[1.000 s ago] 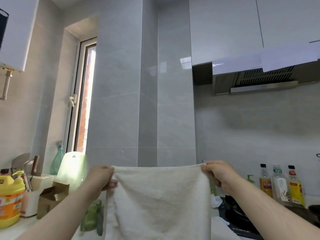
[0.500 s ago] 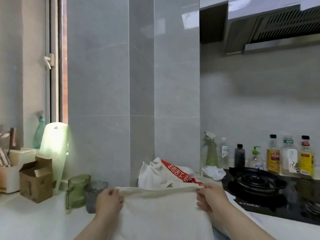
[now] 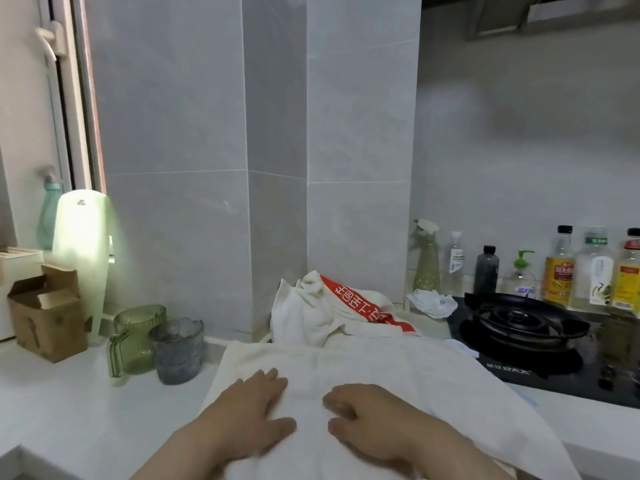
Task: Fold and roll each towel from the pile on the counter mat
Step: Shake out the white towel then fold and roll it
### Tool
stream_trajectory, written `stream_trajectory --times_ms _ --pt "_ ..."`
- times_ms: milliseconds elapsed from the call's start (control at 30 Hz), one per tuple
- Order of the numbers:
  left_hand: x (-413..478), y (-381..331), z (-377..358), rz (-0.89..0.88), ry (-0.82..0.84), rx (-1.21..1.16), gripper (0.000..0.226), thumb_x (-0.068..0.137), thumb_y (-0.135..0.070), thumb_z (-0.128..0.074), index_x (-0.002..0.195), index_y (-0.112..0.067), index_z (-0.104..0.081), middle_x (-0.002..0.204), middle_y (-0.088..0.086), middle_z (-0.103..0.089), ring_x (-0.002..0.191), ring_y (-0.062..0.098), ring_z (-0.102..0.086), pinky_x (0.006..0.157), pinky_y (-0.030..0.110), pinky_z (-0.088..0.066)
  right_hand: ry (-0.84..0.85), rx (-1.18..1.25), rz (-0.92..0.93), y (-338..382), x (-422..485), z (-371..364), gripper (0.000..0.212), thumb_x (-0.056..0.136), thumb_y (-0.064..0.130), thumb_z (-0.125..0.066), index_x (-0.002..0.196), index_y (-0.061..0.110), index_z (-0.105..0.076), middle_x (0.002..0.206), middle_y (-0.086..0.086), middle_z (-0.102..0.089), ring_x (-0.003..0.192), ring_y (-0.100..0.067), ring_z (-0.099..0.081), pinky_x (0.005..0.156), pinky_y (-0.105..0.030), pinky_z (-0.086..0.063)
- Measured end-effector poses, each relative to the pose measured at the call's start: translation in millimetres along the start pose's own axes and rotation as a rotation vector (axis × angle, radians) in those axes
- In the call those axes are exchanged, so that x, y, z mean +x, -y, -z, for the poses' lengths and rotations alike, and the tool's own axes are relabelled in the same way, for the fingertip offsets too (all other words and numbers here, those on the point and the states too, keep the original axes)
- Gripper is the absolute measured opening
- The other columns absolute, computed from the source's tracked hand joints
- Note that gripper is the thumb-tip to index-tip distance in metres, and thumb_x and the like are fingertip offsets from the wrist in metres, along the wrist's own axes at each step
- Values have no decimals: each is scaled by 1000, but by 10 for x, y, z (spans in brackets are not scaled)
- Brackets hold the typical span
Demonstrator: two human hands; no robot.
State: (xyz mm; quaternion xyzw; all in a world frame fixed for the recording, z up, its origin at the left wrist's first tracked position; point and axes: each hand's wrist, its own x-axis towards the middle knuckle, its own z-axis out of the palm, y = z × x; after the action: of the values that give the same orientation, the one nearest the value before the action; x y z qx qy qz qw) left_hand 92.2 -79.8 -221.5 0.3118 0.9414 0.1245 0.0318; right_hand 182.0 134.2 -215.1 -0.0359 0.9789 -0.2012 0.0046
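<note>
Nearest, the left hand (image 3: 252,407) lies flat on the spread towel (image 3: 408,368), fingers straight. The right hand (image 3: 367,417) rests beside it, fingers loosely bent; neither grips anything. Just behind the towel sits the crumpled pile (image 3: 311,317). The green mug (image 3: 135,337) stands left of the towel and the stove (image 3: 519,327) right of it.

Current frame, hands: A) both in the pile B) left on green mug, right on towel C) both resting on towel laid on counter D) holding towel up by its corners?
C: left hand and right hand both lie on the towel spread over the counter.
</note>
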Motion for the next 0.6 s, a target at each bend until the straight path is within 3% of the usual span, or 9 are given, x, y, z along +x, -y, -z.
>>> stream_trajectory --times_ms 67,200,333,433,500,600 --pt "13 74 -19 -11 126 35 84 87 -66 -47 154 -35 -5 162 -13 4 149 10 2 120 30 -1 64 -42 -6 -39 -11 -33 53 93 51 -47 143 33 -42 154 14 -33 142 -10 -29 115 -24 -21" --pt "49 265 -166 -72 105 23 101 69 -89 -24 153 -39 -1 161 -15 8 147 3 9 119 26 5 65 -81 34 -140 -35 -129 57 97 54 -40 150 37 -28 160 17 -15 146 -4 -13 115 -20 -8" --pt "-28 266 -195 -44 -96 -180 71 87 -64 -48 149 -37 -28 159 -17 -16 146 3 -13 119 24 -9 -57 19 11 -145 -97 -178 51 94 50 -49 142 34 -44 155 17 -31 141 -2 -27 112 -15 -17" --pt "-217 280 -154 -6 -222 -329 36 89 -50 -57 124 -40 -56 143 -19 -43 134 3 -40 110 22 -29 -144 129 -20 -101 -259 -134 31 91 38 -58 121 30 -63 132 15 -56 120 -1 -51 106 -14 -34" --pt "-440 263 -168 -29 -247 -355 17 90 -43 -61 107 -45 -56 131 -22 -45 128 1 -44 105 19 -31 -191 151 -21 -74 -426 -112 13 89 30 -60 99 35 -67 110 18 -65 100 4 -59 93 -15 -45" --pt "-814 200 -246 -35 -278 -369 16 91 -37 -61 105 -43 -55 125 -26 -45 121 -2 -44 100 17 -31 -250 195 -49 -69 -723 -90 14 87 26 -58 77 27 -68 84 14 -68 73 2 -60 66 -16 -49"
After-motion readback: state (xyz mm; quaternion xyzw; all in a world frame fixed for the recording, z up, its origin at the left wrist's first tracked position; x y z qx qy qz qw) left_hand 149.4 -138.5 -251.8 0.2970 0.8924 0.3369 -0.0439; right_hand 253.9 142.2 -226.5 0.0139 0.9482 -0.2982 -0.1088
